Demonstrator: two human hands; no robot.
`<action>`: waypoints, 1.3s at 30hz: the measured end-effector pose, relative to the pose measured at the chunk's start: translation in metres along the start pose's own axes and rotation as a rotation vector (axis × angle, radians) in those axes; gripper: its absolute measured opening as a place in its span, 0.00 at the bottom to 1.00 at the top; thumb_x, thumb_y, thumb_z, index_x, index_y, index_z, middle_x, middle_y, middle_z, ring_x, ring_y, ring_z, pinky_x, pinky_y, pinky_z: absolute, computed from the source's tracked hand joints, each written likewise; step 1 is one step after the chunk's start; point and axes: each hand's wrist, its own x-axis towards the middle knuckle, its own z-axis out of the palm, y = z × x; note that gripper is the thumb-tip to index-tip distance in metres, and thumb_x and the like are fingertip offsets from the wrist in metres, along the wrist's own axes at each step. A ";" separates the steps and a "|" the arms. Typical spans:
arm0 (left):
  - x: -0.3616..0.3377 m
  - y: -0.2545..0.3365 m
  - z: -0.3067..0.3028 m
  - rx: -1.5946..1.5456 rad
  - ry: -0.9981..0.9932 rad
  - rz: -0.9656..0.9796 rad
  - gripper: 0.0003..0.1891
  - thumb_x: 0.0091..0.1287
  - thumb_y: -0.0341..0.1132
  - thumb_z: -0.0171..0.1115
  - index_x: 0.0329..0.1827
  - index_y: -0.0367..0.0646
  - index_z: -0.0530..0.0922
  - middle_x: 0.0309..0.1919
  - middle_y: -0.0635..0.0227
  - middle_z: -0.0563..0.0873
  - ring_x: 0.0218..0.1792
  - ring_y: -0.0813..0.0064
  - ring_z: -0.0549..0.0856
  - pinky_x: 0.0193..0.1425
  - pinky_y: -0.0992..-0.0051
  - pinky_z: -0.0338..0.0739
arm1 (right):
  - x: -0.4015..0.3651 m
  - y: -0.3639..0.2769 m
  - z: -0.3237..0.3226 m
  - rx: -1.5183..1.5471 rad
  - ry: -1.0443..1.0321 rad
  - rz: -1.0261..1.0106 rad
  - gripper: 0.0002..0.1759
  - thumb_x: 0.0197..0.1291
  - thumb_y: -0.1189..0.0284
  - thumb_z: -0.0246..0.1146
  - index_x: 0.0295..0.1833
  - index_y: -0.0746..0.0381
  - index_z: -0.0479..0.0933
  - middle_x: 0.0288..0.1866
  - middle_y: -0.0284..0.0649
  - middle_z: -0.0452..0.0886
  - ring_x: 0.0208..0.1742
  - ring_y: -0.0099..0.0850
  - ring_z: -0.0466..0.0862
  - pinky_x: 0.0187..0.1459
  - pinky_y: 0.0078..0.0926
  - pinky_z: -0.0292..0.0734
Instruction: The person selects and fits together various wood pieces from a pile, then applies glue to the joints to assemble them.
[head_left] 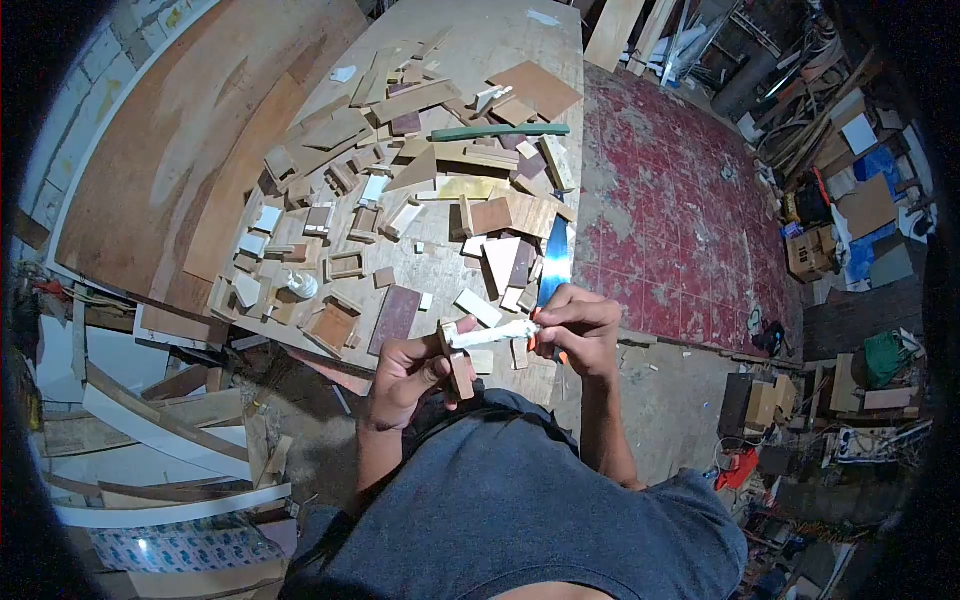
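Between the fingers of my left hand (402,380) is a small wooden piece (462,378), held upright near the table's front edge. My right hand (582,328) pinches one end of a crumpled white tube (492,334). The tube's other end reaches the top of the wooden piece. A handsaw with a shiny blue blade (556,262) lies on the table just beyond my right hand, its orange handle partly hidden by the fingers. Near both hands are a pale block (478,308) and a dark red-brown board (395,318).
Many wood offcuts cover the plywood table (480,30), with a green strip (500,131) across them. Small box-like wooden pieces (346,264) and a white bottle (300,285) stand at left. Scrap boards (165,425) lie lower left. The red floor (680,210) borders the table's right.
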 end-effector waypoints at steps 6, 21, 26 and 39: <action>-0.006 0.000 0.008 0.004 0.052 -0.020 0.28 0.69 0.42 0.62 0.65 0.29 0.71 0.31 0.65 0.85 0.26 0.82 0.80 0.26 0.83 0.75 | -0.004 -0.002 0.002 -0.033 0.000 -0.093 0.12 0.48 0.92 0.67 0.39 0.70 0.85 0.32 0.47 0.82 0.28 0.27 0.84 0.22 0.19 0.80; -0.023 -0.001 0.014 -0.178 0.085 -0.059 0.28 0.70 0.41 0.62 0.66 0.29 0.70 0.32 0.63 0.85 0.25 0.84 0.80 0.25 0.86 0.74 | -0.015 -0.020 0.000 -0.216 0.017 -0.273 0.16 0.41 0.87 0.73 0.38 0.61 0.88 0.33 0.42 0.85 0.33 0.27 0.85 0.28 0.19 0.81; -0.022 0.003 0.012 -0.161 0.043 -0.072 0.28 0.69 0.42 0.63 0.65 0.28 0.71 0.33 0.62 0.86 0.25 0.83 0.81 0.24 0.85 0.74 | -0.019 -0.018 0.005 -0.360 -0.047 -0.296 0.12 0.42 0.88 0.73 0.35 0.64 0.87 0.32 0.45 0.84 0.31 0.28 0.85 0.30 0.20 0.84; -0.044 0.013 -0.024 -0.152 0.058 -0.066 0.27 0.70 0.42 0.61 0.64 0.31 0.72 0.32 0.62 0.85 0.26 0.82 0.81 0.25 0.85 0.76 | -0.014 0.009 0.047 -0.158 -0.021 -0.152 0.11 0.44 0.90 0.70 0.36 0.68 0.86 0.33 0.48 0.83 0.30 0.29 0.85 0.24 0.19 0.82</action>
